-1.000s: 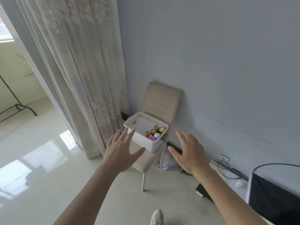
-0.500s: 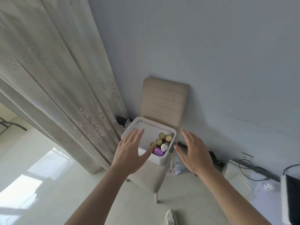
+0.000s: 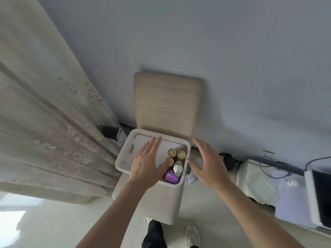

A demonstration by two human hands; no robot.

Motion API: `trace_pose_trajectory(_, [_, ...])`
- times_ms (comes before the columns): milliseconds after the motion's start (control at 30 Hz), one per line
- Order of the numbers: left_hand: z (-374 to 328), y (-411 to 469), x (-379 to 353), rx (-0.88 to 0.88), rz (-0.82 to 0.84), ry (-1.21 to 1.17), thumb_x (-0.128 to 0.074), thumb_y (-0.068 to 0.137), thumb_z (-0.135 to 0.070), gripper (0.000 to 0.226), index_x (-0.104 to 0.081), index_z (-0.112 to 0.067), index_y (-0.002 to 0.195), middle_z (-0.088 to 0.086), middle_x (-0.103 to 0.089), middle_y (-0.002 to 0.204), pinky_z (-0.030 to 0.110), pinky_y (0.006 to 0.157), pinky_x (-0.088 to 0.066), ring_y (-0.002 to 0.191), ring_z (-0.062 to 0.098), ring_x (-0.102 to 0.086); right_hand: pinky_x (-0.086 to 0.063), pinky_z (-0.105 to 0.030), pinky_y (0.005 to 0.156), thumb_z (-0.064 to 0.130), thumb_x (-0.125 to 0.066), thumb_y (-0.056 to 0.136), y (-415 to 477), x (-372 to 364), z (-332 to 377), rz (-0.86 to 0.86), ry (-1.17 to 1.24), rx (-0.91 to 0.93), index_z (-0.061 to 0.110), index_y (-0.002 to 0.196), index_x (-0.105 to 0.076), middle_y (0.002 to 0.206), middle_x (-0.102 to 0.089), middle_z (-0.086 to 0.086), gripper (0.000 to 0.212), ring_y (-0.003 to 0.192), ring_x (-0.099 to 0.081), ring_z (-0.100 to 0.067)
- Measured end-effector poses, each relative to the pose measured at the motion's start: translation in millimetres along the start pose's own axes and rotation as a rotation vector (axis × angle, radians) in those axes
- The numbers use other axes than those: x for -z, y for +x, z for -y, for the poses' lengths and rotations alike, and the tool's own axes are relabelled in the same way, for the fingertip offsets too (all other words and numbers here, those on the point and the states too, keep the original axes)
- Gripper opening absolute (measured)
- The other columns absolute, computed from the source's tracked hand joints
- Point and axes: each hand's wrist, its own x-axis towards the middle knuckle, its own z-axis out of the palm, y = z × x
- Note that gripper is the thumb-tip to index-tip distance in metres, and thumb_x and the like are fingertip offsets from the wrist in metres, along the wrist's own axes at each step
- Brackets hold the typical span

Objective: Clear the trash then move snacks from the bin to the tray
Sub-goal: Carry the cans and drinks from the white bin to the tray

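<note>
A white plastic bin [image 3: 125, 154] sits on the seat of a beige chair [image 3: 166, 104] against the wall. At its right end stand gold-lidded cans [image 3: 172, 152], with a small white bottle [image 3: 178, 167] and a purple packet [image 3: 172, 176] in front of them. My left hand [image 3: 146, 164] hovers over the bin with fingers straight and spread, holding nothing. Just outside the bin's right rim is my right hand [image 3: 208, 164], fingers also straight and empty. No tray is in view.
A long patterned curtain [image 3: 44, 122] hangs close on the left of the chair. Crumpled plastic [image 3: 191, 178] lies on the floor to the right of the chair. Low white furniture [image 3: 256, 183] with cables and a dark screen [image 3: 322, 197] stands at the right. My shoe [image 3: 192, 236] is below.
I have stepped closer, so the chair and bin appear larger. Both hands have moved forward; the left now hangs over the bin, the right beside its right rim.
</note>
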Motion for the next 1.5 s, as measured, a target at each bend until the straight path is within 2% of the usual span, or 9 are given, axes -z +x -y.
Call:
trace_pose_trajectory(200, [53.8,58.5,-49.3,-0.057,0.145,-0.054,-0.058,0.094,-0.056,0.083,-0.012,-0.037,0.161,-0.007,-0.023,0.167,0.036,0.126,-0.018,0.154,0.017,-0.020,-0.043,-0.038,0.112,0.054,-0.053,0.094,21.8,-66.7,-10.5,-0.031,0.033,-0.167,0.026,0.155,-0.033,0.151,-0.047,0.004,0.070,0.139,-0.044,-0.015])
trace_pose_trajectory(433, [100.7,108.3,-102.6,-0.151,0.259,-0.092,-0.061,0.094,-0.053,0.080,-0.020,-0.037,0.161,-0.008,-0.026,0.166,0.031,0.123,-0.017,0.152,0.015,-0.023,-0.043,-0.032,0.109,0.047,-0.059,0.096,45.0,-130.5,-41.1,-0.056,0.034,-0.256,0.026,0.154,-0.035,0.151,-0.045,0.009,0.066,0.139,-0.042,-0.010])
trace_pose_trajectory(567, [120.6,128.5,-143.6,-0.162,0.314,-0.108,-0.061,0.093,-0.052,0.080,-0.019,-0.038,0.160,-0.009,-0.028,0.165,0.037,0.124,-0.024,0.151,0.014,-0.025,-0.046,-0.031,0.107,0.042,-0.065,0.096,57.5,-167.0,-66.4,-0.068,0.047,-0.255,0.023,0.151,-0.043,0.147,-0.051,0.009,0.062,0.134,-0.048,-0.009])
trace_pose_trajectory(667, [130.2,137.7,-173.1,-0.166,0.344,-0.123,-0.061,0.094,-0.049,0.080,-0.016,-0.039,0.160,-0.010,-0.025,0.166,0.031,0.123,-0.019,0.152,0.012,-0.022,-0.050,-0.036,0.105,0.035,-0.071,0.092,63.1,-192.1,-81.8,-0.095,0.068,-0.239,0.020,0.146,-0.051,0.143,-0.056,0.006,0.059,0.132,-0.051,-0.011])
trace_pose_trajectory(967, [146.1,148.9,-230.7,-0.104,0.354,-0.227,-0.071,0.090,-0.044,0.081,-0.027,-0.039,0.158,-0.011,-0.038,0.159,0.023,0.116,-0.028,0.146,0.007,-0.032,-0.046,-0.034,0.106,0.036,-0.074,0.084,78.9,-236.0,-118.7,-0.125,0.030,-0.195,0.015,0.144,-0.052,0.138,-0.060,0.000,0.067,0.126,-0.054,-0.018])
trace_pose_trajectory(1100, [142.6,151.4,-245.6,-0.051,0.339,-0.289,-0.074,0.087,-0.036,0.078,-0.036,-0.034,0.155,-0.010,-0.048,0.151,0.032,0.114,-0.041,0.139,0.010,-0.044,-0.045,-0.036,0.103,0.036,-0.078,0.078,85.9,-242.8,-132.9,-0.149,-0.067,-0.140,0.013,0.138,-0.059,0.130,-0.064,0.001,0.067,0.116,-0.054,-0.022])
trace_pose_trajectory(1267, [137.7,153.3,-252.7,0.004,0.303,-0.345,-0.076,0.086,-0.024,0.071,-0.045,-0.031,0.149,-0.015,-0.057,0.138,0.003,0.098,-0.036,0.124,0.003,-0.053,-0.047,-0.043,0.098,0.033,-0.084,0.073,88.2,-246.9,-144.4,-0.119,-0.149,-0.116,0.018,0.134,-0.063,0.128,-0.066,0.007,0.066,0.116,-0.051,-0.027])
trace_pose_trajectory(1400, [136.7,152.9,-256.0,0.050,0.277,-0.379,-0.078,0.083,-0.020,0.064,-0.053,-0.030,0.141,-0.016,-0.060,0.132,0.017,0.099,-0.047,0.118,0.003,-0.057,-0.045,-0.037,0.096,0.031,-0.088,0.071,93.9,-247.0,-151.5,-0.115,-0.166,-0.090,0.018,0.130,-0.066,0.124,-0.067,0.007,0.064,0.114,-0.048,-0.025])
trace_pose_trajectory(1500, [136.9,152.5,-257.0,0.076,0.268,-0.394,-0.078,0.083,-0.019,0.060,-0.055,-0.028,0.138,-0.014,-0.062,0.129,0.005,0.092,-0.043,0.113,0.002,-0.058,-0.045,-0.036,0.095,0.029,-0.088,0.071,97.1,-247.2,-154.4,-0.115,-0.164,-0.066,0.017,0.128,-0.067,0.123,-0.068,0.007,0.063,0.113,-0.048,-0.025])
